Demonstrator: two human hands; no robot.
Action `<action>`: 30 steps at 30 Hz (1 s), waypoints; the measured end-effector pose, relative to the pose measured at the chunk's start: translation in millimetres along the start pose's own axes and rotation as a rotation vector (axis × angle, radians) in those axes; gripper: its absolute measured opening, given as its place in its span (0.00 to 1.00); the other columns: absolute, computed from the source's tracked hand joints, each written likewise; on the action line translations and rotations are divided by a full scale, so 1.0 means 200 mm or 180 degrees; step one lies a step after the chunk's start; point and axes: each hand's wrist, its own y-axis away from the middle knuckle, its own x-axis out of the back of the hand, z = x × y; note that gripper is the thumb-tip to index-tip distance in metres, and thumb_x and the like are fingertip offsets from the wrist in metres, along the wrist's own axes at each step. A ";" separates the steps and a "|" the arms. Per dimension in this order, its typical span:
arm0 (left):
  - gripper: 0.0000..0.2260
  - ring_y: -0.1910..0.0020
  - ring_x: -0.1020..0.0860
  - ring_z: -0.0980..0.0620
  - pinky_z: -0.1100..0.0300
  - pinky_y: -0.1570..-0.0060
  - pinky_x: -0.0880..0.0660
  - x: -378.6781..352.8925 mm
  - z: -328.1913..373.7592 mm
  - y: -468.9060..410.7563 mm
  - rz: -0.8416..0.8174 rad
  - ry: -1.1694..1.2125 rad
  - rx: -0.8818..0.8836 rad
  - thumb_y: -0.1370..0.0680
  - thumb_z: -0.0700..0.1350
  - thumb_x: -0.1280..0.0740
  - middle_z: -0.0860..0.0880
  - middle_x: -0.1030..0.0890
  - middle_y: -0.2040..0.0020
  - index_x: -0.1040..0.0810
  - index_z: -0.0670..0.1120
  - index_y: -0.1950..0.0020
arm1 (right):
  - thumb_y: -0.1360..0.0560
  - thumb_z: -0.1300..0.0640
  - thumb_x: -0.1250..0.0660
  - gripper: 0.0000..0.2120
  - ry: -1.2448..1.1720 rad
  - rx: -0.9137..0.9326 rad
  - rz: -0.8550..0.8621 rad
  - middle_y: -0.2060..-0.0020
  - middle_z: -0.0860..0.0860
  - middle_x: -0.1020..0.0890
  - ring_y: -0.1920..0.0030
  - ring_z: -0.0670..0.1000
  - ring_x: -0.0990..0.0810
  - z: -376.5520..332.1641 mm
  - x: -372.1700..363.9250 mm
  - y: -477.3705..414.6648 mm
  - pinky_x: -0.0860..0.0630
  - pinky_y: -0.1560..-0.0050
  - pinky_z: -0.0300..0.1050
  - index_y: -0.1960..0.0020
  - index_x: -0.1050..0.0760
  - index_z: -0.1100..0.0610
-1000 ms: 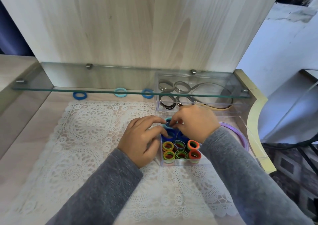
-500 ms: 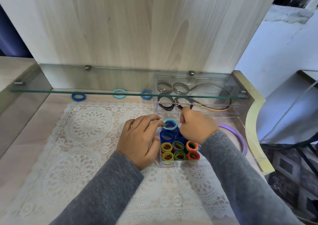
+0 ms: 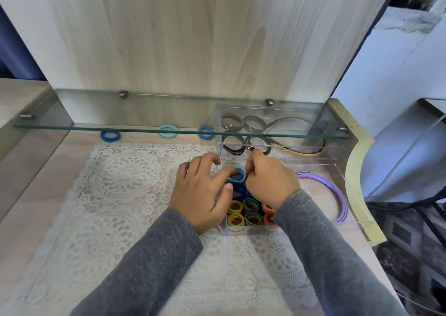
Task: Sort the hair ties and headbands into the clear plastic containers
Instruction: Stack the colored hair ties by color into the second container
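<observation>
Head view: my only feed, so everything below comes from it.
Change: half a second back the right hand [image 3: 270, 182] had drawn off as a fist. It is now in against the teal tie [image 3: 237, 174], and the left hand [image 3: 200, 195] has its forefinger on the rim.
Meaning: I judge the tie is being seated, not yet released.
Left hand: fingers loosely bent, forefinger tip resting on the tie, gripping nothing I can see.
Right hand: fingers curled at the tie's right edge; I can't tell whether they pinch it.
Teal tie: at the back of the box [image 3: 251, 231], atop blue ties [image 3: 237, 191].
Counts: six bright ties [image 3: 252, 219] in the box's front. Three loose ties [image 3: 168, 131] on the bench [image 3: 36, 182] under the shelf [image 3: 144, 112]. Two dark ties [image 3: 233, 146] and one headband [image 3: 309, 151] in the back box [image 3: 289, 155]. One purple headband [image 3: 337, 192] in the tray [image 3: 354, 202].
</observation>
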 end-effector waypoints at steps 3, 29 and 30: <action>0.18 0.44 0.30 0.49 0.52 0.48 0.37 0.00 -0.01 0.00 -0.0003 -0.0005 0.0015 0.25 0.53 0.48 0.50 0.28 0.43 0.23 0.55 0.42 | 0.26 0.58 0.40 0.06 0.0026 0.0005 0.0077 0.51 0.53 0.20 0.50 0.56 0.23 0.02 0.00 0.00 0.26 0.47 0.53 0.49 0.32 0.52; 0.18 0.41 0.30 0.49 0.53 0.46 0.38 -0.01 -0.03 0.02 -0.0046 -0.0013 -0.0015 0.25 0.53 0.46 0.49 0.27 0.40 0.24 0.54 0.41 | 0.34 0.68 0.45 0.15 -0.1309 0.0072 0.0348 0.58 0.45 0.18 0.55 0.51 0.21 0.12 -0.02 -0.02 0.22 0.53 0.56 0.62 0.30 0.47; 0.18 0.41 0.30 0.49 0.53 0.46 0.38 -0.01 -0.03 0.02 -0.0040 0.0003 -0.0032 0.25 0.52 0.46 0.49 0.27 0.40 0.23 0.54 0.40 | 0.34 0.68 0.46 0.16 -0.1308 0.0093 0.0401 0.58 0.45 0.18 0.54 0.50 0.21 0.13 -0.02 -0.02 0.23 0.52 0.56 0.62 0.30 0.48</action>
